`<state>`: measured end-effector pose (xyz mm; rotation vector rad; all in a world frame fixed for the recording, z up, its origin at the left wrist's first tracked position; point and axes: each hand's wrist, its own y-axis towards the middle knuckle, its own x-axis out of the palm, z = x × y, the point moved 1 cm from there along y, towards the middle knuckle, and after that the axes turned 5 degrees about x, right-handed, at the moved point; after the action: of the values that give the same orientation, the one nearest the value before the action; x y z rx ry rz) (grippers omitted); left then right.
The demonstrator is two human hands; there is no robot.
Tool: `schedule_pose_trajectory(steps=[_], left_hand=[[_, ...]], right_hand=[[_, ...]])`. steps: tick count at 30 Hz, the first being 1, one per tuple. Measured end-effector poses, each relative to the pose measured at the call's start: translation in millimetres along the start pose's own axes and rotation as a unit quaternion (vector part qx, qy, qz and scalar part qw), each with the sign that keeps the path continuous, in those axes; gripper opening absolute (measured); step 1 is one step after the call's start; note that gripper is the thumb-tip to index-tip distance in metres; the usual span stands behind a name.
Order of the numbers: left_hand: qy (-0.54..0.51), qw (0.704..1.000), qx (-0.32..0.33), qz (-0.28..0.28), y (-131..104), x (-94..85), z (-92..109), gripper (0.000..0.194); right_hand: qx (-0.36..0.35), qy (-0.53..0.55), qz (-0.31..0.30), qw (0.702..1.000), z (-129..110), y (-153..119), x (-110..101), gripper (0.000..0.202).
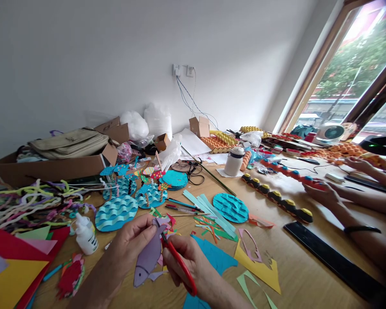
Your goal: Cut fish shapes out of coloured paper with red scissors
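Note:
A purple paper fish (146, 256) with a drawn eye hangs from my left hand (130, 240), whose thumb and fingers pinch it near the tail. Red-handled scissors (182, 266) are in my right hand (188, 262), their blades against the tail edge of the fish. Beneath my hands lie small paper scraps, a blue paper sheet (212, 257) and a yellow offcut (260, 268). To the left of my left hand stands a white glue bottle (86, 236).
Wavy blue paper discs (116, 213) and pens (185, 208) lie ahead. Pipe cleaners (35, 201) and coloured paper (16, 274) are at left. A white jar (234, 162), painted egg-carton strip (276, 197) and black slab (331, 257) sit right. Another person's hands (328, 197) hold a carton strip.

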<state>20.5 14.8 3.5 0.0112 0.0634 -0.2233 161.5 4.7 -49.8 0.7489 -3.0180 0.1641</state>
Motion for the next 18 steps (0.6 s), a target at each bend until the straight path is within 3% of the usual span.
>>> schedule_pose_trajectory(steps=[4, 10, 18], left_hand=[[-0.004, 1.0, -0.011, -0.009, 1, -2.9, 0, 0.027], [-0.005, 0.997, -0.024, -0.067, 2, -12.2, -3, 0.028], [0.016, 0.997, -0.023, -0.068, 0, -15.5, -6, 0.024]], right_hand=[[0.0, 0.002, -0.004, 1.0, -1, -2, -1, 0.049], [0.02, -0.023, -0.006, 1.0, -4, -3, -1, 0.04], [0.02, -0.055, 0.004, 0.998, 3, -2, -3, 0.025]])
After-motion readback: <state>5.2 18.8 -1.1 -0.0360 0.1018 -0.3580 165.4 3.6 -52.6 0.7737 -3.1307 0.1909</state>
